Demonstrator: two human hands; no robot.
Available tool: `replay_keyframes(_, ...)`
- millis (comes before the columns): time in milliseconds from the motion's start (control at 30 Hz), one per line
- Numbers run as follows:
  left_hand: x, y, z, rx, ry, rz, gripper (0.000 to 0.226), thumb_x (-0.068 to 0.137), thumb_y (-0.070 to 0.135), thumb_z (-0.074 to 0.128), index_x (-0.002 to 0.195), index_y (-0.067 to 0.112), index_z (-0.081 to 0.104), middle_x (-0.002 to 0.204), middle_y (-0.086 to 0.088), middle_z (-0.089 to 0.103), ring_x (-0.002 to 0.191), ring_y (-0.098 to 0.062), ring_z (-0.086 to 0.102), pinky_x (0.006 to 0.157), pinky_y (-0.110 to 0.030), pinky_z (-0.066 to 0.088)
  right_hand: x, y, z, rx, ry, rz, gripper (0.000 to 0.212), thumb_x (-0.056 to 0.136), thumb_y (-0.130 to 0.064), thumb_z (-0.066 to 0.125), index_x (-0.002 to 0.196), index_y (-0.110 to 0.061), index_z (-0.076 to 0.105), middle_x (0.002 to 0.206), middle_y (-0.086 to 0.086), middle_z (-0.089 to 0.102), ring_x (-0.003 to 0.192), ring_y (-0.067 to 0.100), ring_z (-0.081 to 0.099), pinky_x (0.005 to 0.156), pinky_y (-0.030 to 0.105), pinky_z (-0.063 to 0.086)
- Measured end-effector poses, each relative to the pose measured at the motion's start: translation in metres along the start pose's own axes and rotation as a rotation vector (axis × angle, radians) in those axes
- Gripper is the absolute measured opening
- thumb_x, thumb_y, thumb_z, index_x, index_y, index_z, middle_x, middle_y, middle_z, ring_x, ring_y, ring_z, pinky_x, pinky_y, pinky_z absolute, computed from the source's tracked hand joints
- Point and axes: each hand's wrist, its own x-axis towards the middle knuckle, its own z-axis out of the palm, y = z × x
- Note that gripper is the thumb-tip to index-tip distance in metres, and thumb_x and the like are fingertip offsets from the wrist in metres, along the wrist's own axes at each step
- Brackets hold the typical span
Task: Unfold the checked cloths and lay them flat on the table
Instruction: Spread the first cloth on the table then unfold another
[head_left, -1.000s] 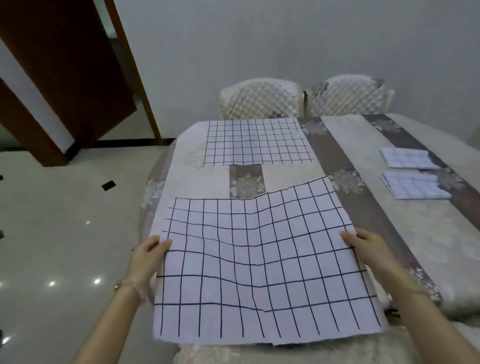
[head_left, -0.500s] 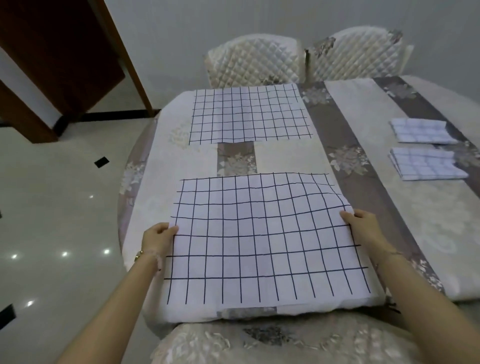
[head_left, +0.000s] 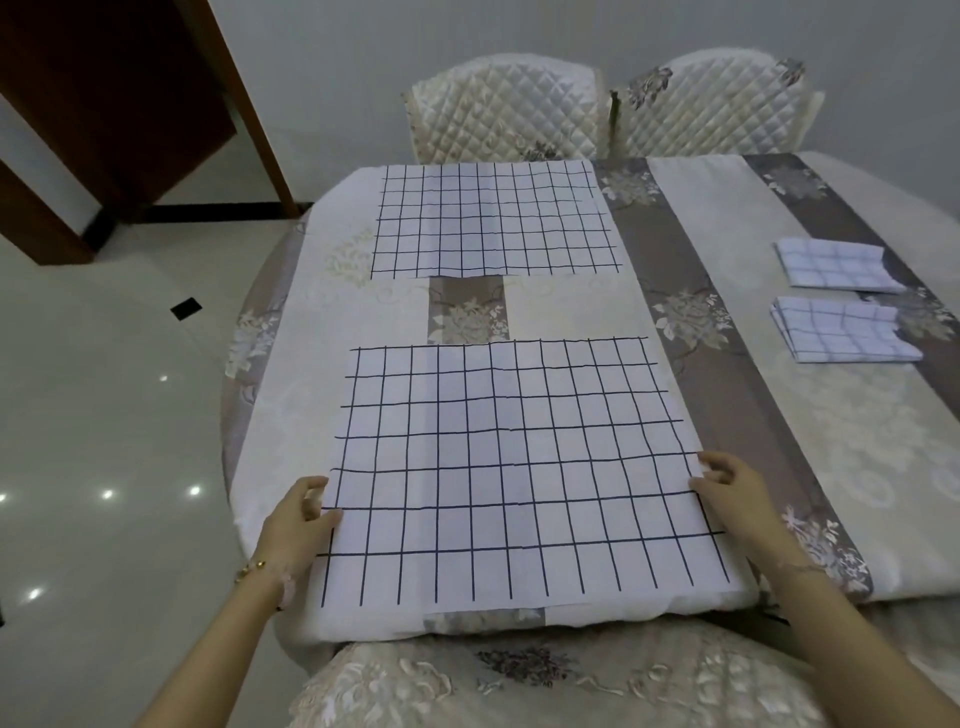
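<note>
the near checked cloth (head_left: 509, 467) lies spread flat at the front edge of the worktop (head_left: 857, 441), its side edges pinched in the curled fingers of the left hand (head_left: 298, 525) and right hand (head_left: 732, 493), with the far checked cloth (head_left: 493, 221) flat beyond it.

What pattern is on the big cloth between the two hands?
The cloth is white with a grid of thin dark lines, seen best in the head view.
</note>
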Motion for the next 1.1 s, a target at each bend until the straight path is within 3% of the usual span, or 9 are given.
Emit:
replay_keyframes(167, 0.005, 0.008, 0.008, -0.012, 0.147, -0.003, 0.034, 0.088, 0.010, 0.060, 0.122, 0.011, 0.053, 0.094, -0.011, 0.057, 0.090, -0.024, 0.052, 0.080, -0.032, 0.039, 0.016, 0.000, 0.006, 0.014, 0.061, -0.011, 0.039, 0.086, -0.001, 0.060, 0.125, 0.002, 0.053, 0.094, 0.013, 0.055, 0.084, 0.027, 0.053, 0.076, 0.031, 0.045)
replay_keyframes(267, 0.002, 0.012, 0.012, 0.265, 0.261, 0.077, 0.039, 0.087, 0.013, 0.059, 0.125, 0.012, 0.051, 0.106, -0.011, 0.060, 0.098, -0.032, 0.054, 0.081, -0.040, 0.044, 0.018, 0.000, 0.010, -0.077, 0.098, -0.037, 0.039, 0.085, -0.001, 0.059, 0.124, 0.003, 0.052, 0.082, 0.005, 0.055, 0.083, 0.027, 0.053, 0.075, 0.032, 0.043)
replay_keyframes(400, -0.002, 0.018, 0.037, 0.655, 0.310, 0.535, 0.028, 0.077, 0.002, 0.058, 0.103, 0.004, 0.066, 0.104, -0.019, 0.066, 0.092, -0.043, 0.061, 0.071, -0.046, 0.052, 0.005, -0.012, 0.028, -0.529, 0.307, -0.341, 0.036, 0.081, 0.000, 0.053, 0.117, -0.002, 0.060, 0.110, 0.020, 0.063, 0.102, 0.039, 0.056, 0.089, 0.043, 0.045)
replay_keyframes(500, -0.011, 0.020, 0.073, 0.786, 0.064, 0.800, 0.035, 0.080, 0.024, 0.043, 0.100, 0.015, 0.070, 0.103, -0.004, 0.071, 0.093, -0.028, 0.068, 0.077, -0.038, 0.057, -0.020, -0.035, 0.062, -0.546, 0.061, -0.539, 0.039, 0.086, -0.001, 0.045, 0.121, -0.007, 0.061, 0.122, 0.011, 0.061, 0.114, 0.029, 0.053, 0.095, 0.033, 0.041)
replay_keyframes(600, -0.013, 0.015, 0.094, 0.983, -0.083, 0.777, 0.044, 0.088, 0.043, 0.034, 0.116, 0.028, 0.066, 0.121, 0.006, 0.067, 0.109, -0.017, 0.065, 0.092, -0.033, 0.052, -0.026, -0.035, 0.093, -0.683, -0.168, -0.745, 0.042, 0.092, -0.017, 0.038, 0.129, -0.013, 0.056, 0.136, 0.003, 0.055, 0.128, 0.021, 0.046, 0.107, 0.025, 0.030)
replay_keyframes(700, -0.011, 0.009, 0.090, 1.046, -0.147, 0.728, 0.057, 0.098, 0.046, 0.012, 0.123, 0.031, 0.060, 0.128, 0.008, 0.063, 0.115, -0.014, 0.062, 0.102, -0.031, 0.031, -0.010, -0.034, 0.100, -0.749, -0.201, -0.701, 0.042, 0.098, -0.023, 0.038, 0.138, -0.015, 0.046, 0.148, -0.001, 0.041, 0.139, 0.016, 0.034, 0.115, 0.029, 0.021)
replay_keyframes(767, -0.011, 0.009, 0.088, 1.070, -0.140, 0.734, 0.051, 0.098, 0.046, 0.018, 0.125, 0.031, 0.058, 0.130, 0.009, 0.061, 0.116, -0.014, 0.061, 0.102, -0.032, 0.026, 0.004, -0.036, 0.096, -0.769, -0.189, -0.655, 0.044, 0.099, -0.023, 0.037, 0.143, -0.014, 0.038, 0.153, 0.000, 0.033, 0.142, 0.017, 0.027, 0.117, 0.037, 0.022)
replay_keyframes(900, -0.008, 0.011, 0.090, 1.060, -0.100, 0.796, 0.047, 0.083, 0.048, 0.038, 0.121, 0.032, 0.062, 0.127, 0.009, 0.063, 0.112, -0.013, 0.063, 0.100, -0.031, 0.039, 0.019, -0.040, 0.085, -0.830, -0.169, -0.578, 0.048, 0.101, -0.025, 0.032, 0.147, -0.011, 0.027, 0.157, 0.003, 0.023, 0.145, 0.021, 0.019, 0.116, 0.035, 0.021)
replay_keyframes(1100, 0.007, 0.030, 0.079, 1.049, -0.089, 0.784, 0.049, 0.074, 0.054, 0.040, 0.107, 0.031, 0.068, 0.114, 0.007, 0.069, 0.093, -0.016, 0.070, 0.067, -0.031, 0.057, -0.015, -0.021, 0.076, -0.820, -0.153, -0.541, 0.049, 0.100, -0.026, 0.033, 0.147, -0.014, 0.028, 0.156, 0.001, 0.024, 0.145, 0.018, 0.018, 0.117, 0.031, 0.016)
